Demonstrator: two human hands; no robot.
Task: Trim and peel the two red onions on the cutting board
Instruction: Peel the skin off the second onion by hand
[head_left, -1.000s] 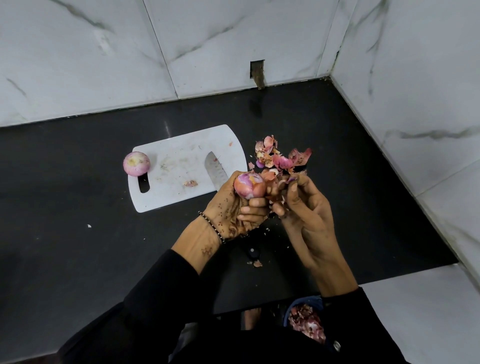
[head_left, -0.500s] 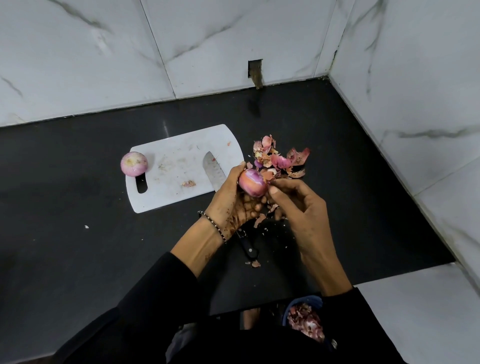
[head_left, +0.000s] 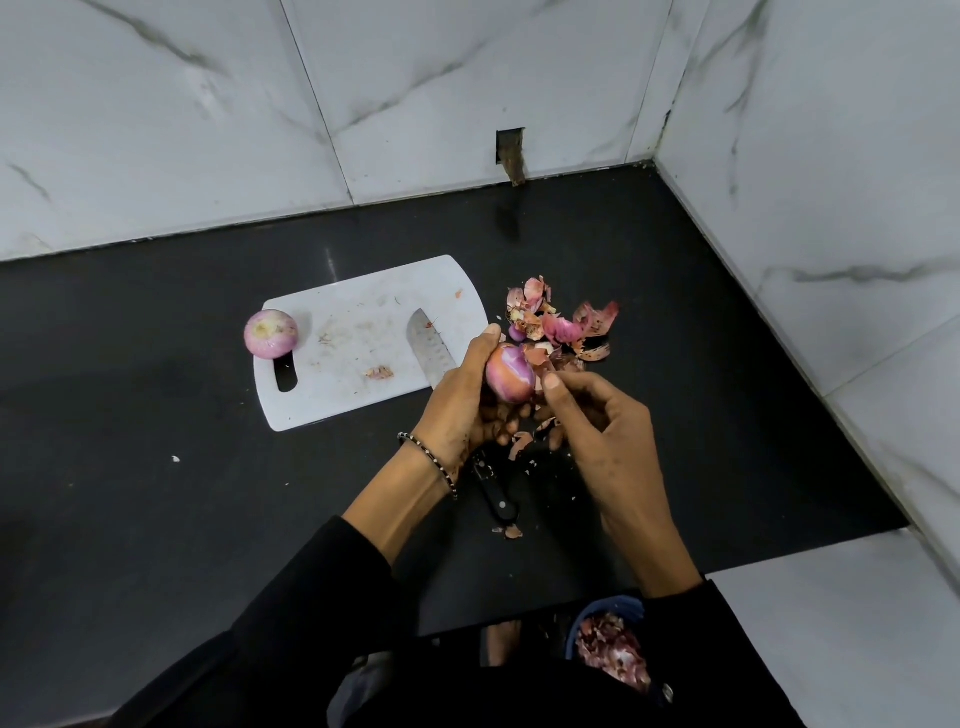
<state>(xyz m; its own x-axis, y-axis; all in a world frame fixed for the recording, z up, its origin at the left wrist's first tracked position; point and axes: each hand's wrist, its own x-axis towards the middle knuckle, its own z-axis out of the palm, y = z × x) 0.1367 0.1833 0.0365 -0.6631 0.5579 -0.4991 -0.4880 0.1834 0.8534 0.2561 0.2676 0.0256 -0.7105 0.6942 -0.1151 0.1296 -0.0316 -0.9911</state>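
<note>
Red onion (head_left: 510, 375) in left hand (head_left: 462, 400), second onion (head_left: 271, 334) on one board (head_left: 358, 306).

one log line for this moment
step: peeling | left hand: grips onion | right hand: thumb at its skin | other onion: board left edge | knife: on board

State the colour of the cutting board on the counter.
The cutting board is white, seen best in head view.

A black countertop (head_left: 156, 519) carries a white cutting board (head_left: 363, 338), with a heap of onion skins (head_left: 561, 325) just right of it. A knife (head_left: 497, 496) lies half across the board's near edge, its handle on the counter.
</note>
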